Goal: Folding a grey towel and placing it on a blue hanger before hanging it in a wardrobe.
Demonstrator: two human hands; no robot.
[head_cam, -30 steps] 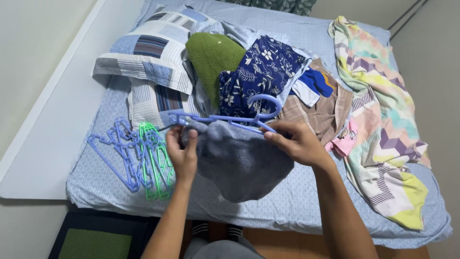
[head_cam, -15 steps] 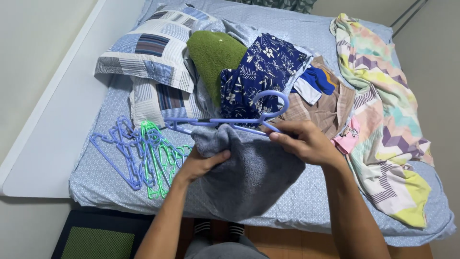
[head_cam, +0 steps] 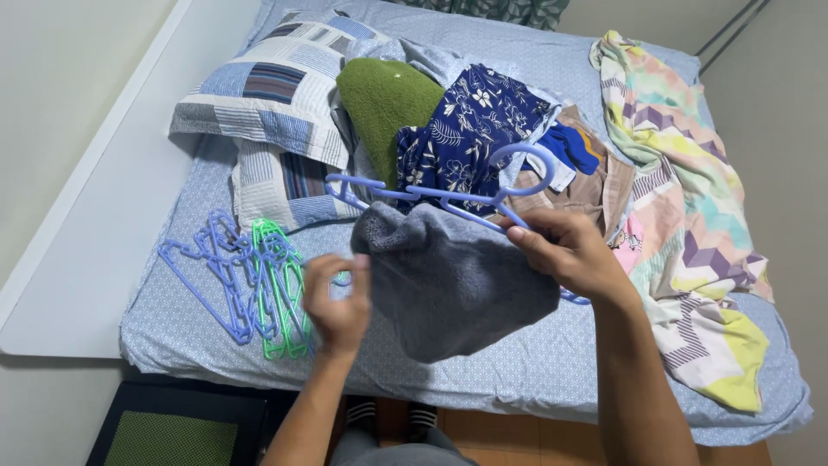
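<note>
A grey knitted garment (head_cam: 448, 285) hangs over a blue plastic hanger (head_cam: 431, 197) above the bed. My right hand (head_cam: 565, 250) grips the hanger near its hook, over the garment's right edge. My left hand (head_cam: 338, 302) pinches the garment's left edge with the fingers curled, just below the hanger's left arm. The hanger's hook loops up in front of a dark blue floral cloth (head_cam: 470, 138).
A pile of blue and green hangers (head_cam: 250, 276) lies on the bed's left side. Patchwork pillows (head_cam: 259, 103), a green garment (head_cam: 384, 99), a clothes heap and a pastel patterned blanket (head_cam: 690, 216) cover the blue bedsheet (head_cam: 535, 380). A white surface (head_cam: 78, 259) borders the bed at left.
The left hand came out from under the grey garment and shifted left to its edge. The hanger rose and now sits across the garment's top.
</note>
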